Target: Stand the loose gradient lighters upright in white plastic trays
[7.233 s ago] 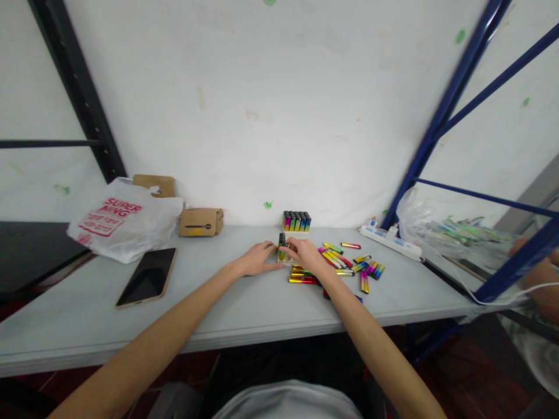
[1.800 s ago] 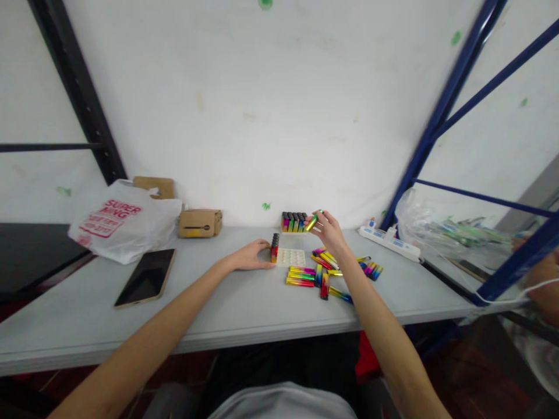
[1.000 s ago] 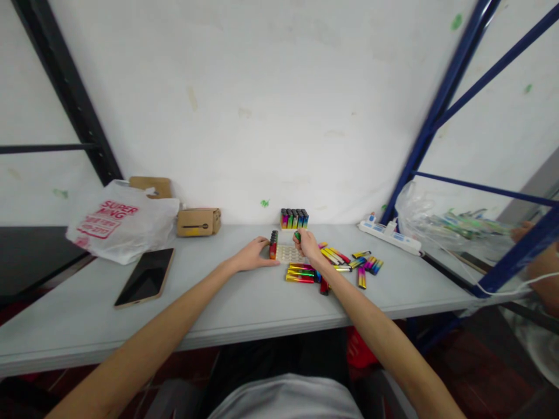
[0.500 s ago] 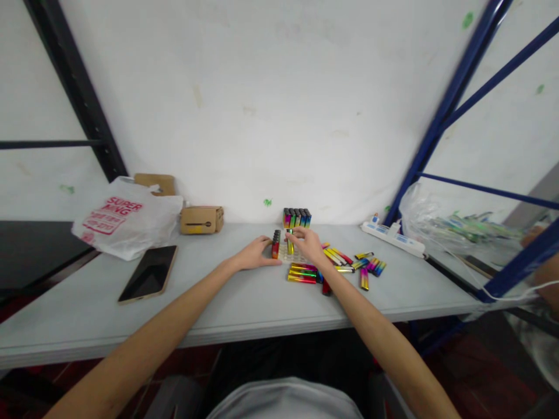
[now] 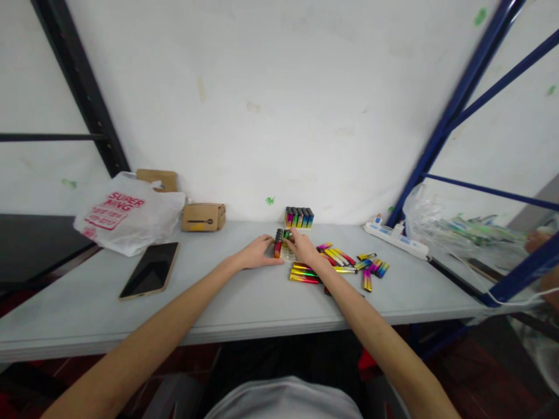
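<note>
My left hand (image 5: 257, 255) rests on the grey table (image 5: 209, 297), fingers curled against the left side of a small tray holding a row of upright rainbow lighters (image 5: 278, 243). My right hand (image 5: 302, 249) lies over the tray, fingers pinched on a lighter (image 5: 286, 234) standing beside that row. The tray itself is mostly hidden under my hands. Loose rainbow lighters (image 5: 345, 265) lie scattered just right of my right hand. A filled block of upright lighters (image 5: 299, 217) stands behind, by the wall.
A dark phone (image 5: 149, 278) lies at the left, behind it a white plastic bag (image 5: 126, 212) and two small cardboard boxes (image 5: 203, 216). A white power strip (image 5: 396, 240) and a clear plastic bag (image 5: 449, 227) sit right, by the blue rack frame. Another person's hand (image 5: 539, 241) shows far right.
My right hand lifted a lighter from the loose pile, carried it left and brought it down upright into the tray beside the first row. My left hand stayed at the tray.
</note>
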Demonstrator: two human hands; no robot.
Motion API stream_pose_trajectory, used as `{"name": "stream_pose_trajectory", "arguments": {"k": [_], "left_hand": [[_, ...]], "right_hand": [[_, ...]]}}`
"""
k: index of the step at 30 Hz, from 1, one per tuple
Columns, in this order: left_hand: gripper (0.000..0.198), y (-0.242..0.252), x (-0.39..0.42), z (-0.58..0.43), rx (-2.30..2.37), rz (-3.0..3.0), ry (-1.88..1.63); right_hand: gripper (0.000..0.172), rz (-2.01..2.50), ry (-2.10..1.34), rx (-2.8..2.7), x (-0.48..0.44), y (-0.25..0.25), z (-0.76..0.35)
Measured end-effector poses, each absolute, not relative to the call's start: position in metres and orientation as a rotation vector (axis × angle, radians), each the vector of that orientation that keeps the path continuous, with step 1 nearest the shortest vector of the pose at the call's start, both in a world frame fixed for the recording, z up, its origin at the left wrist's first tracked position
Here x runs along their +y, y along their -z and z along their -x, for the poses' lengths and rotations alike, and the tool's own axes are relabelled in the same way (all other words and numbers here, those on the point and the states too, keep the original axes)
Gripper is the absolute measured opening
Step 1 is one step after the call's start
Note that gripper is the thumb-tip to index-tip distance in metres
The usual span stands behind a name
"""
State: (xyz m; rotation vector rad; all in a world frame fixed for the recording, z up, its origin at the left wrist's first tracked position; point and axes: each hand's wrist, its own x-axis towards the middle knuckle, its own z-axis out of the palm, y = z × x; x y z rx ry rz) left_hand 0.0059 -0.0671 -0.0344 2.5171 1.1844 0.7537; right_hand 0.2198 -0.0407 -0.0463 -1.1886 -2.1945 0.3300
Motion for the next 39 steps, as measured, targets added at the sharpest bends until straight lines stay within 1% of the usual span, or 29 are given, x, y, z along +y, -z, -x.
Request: {"name": "stream_pose_trajectory", "arguments": {"k": [5,7,10,13,15,18,23,28,30,33,39], "left_hand": [[0.066,0.034,-0.066,-0.005,1.174,-2.54,-0.703],[0.066,0.034,-0.065,-0.005,1.168,-2.552,-0.688],[0.068,0.035,-0.063,-0.005,1.169,-2.54,-0.694],[0.071,0.035,-0.063,-0.005,1.182,-2.518,-0.693],[0.071,0.034,-0.064,-0.005,1.181,-2.508,-0.697],[0.072,0.033,-0.065,-0.005,1.191,-2.501,-0.693],[0.073,0.034,-0.064,-0.004,1.191,-2.491,-0.702],[0.073,0.035,-0.064,-0.004,1.175,-2.501,-0.715],[0.073,0.035,-0.063,-0.004,1.175,-2.509,-0.7],[0.074,0.036,-0.062,-0.003,1.178,-2.517,-0.682],[0.071,0.037,-0.061,-0.003,1.156,-2.507,-0.697]], "right_hand": [[0.018,1.141,-0.263,-2.297,-0.041,0.041,-0.226],[0.018,1.091,-0.217,-2.315,-0.044,0.036,-0.233],[0.023,1.166,-0.137,-2.312,-0.05,0.029,-0.255],[0.035,1.424,-0.038,-2.283,-0.052,0.028,-0.283],[0.042,1.578,-0.029,-2.294,-0.05,0.03,-0.298],[0.04,1.679,-0.064,-2.384,-0.045,0.034,-0.309],[0.034,1.609,-0.032,-2.413,-0.042,0.035,-0.309],[0.046,1.628,-0.002,-2.334,-0.042,0.032,-0.318],[0.047,1.678,-0.041,-2.355,-0.043,0.031,-0.321],[0.043,1.726,-0.071,-2.376,-0.044,0.03,-0.32],[0.023,1.668,-0.051,-2.348,-0.049,0.024,-0.317]]}}
